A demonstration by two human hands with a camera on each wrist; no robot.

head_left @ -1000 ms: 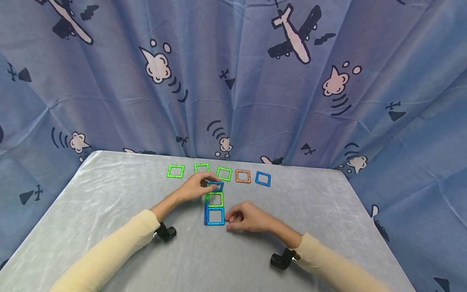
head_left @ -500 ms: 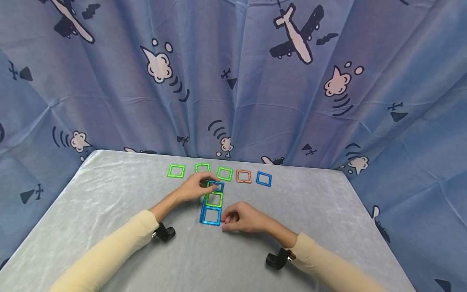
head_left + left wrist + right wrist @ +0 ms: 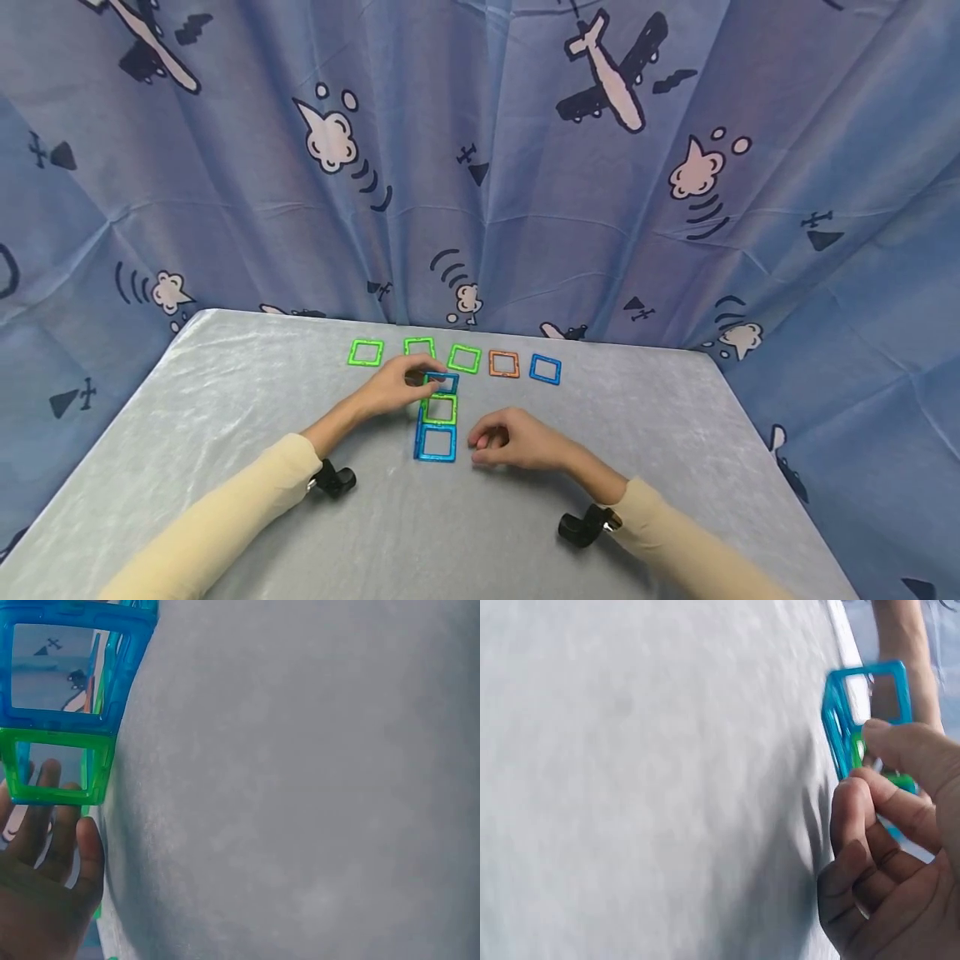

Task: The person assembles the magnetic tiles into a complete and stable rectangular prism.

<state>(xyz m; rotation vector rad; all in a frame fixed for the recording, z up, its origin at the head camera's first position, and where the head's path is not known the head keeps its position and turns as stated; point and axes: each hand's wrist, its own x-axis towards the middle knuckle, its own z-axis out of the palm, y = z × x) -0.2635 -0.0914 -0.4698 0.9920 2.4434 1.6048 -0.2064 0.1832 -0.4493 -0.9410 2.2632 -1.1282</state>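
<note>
Magnetic-tile assembly (image 3: pixel 438 424) stands near the middle of the grey tabletop (image 3: pixel 420 533). Its top row runs away from the person: near blue frame (image 3: pixel 453 443), middle green frame (image 3: pixel 454 409), far blue frame (image 3: pixel 447 375); further frames form a wall along its left side. Left hand (image 3: pixel 392 387): thumb and forefinger grip the far blue frame. Right hand (image 3: pixel 517 440): fingers loosely bent, holding nothing, just beside the near blue frame with a visible gap. Behind the assembly, loose square frames lie flat in a spaced row, left to right: left green frame (image 3: pixel 364 364), second green frame (image 3: pixel 418 339), partly covered by the left hand, third green frame (image 3: pixel 462 371), orange frame (image 3: pixel 504 376), loose blue frame (image 3: pixel 544 381). Blue airplane-print curtain (image 3: pixel 525 183) hangs behind the tabletop.
</note>
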